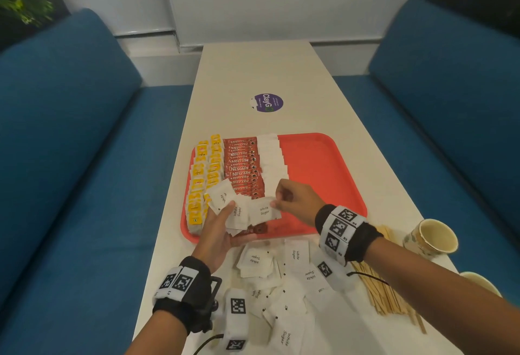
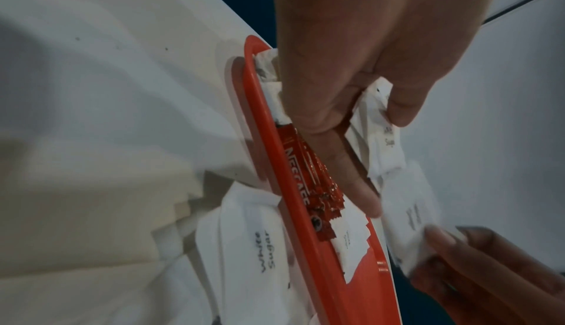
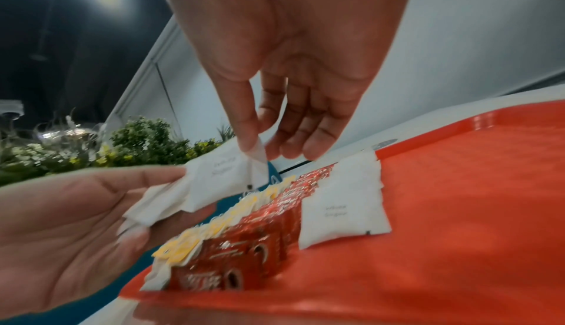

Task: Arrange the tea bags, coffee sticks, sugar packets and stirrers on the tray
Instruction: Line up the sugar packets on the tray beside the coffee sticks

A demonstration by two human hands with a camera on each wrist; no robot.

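A red tray (image 1: pixel 323 174) lies on the table with rows of yellow tea bags (image 1: pixel 201 180), red coffee sticks (image 1: pixel 243 166) and white sugar packets (image 1: pixel 271 157). Over the tray's near left corner my left hand (image 1: pixel 222 228) holds a fan of several sugar packets (image 1: pixel 225 197) between thumb and palm. My right hand (image 1: pixel 292 202) pinches one sugar packet (image 1: pixel 263 211) at its edge, pulling it from that fan. In the right wrist view the pinched packet (image 3: pixel 226 173) hangs above the coffee sticks (image 3: pixel 257 240). Wooden stirrers (image 1: pixel 385 295) lie on the table at the right.
Several loose sugar packets (image 1: pixel 281 290) are heaped on the table (image 1: pixel 253 73) before the tray. Two paper cups (image 1: pixel 430 239) stand at the right edge. The tray's right half is bare. Blue sofas (image 1: pixel 70 129) flank the table. A purple sticker (image 1: pixel 267 102) lies beyond the tray.
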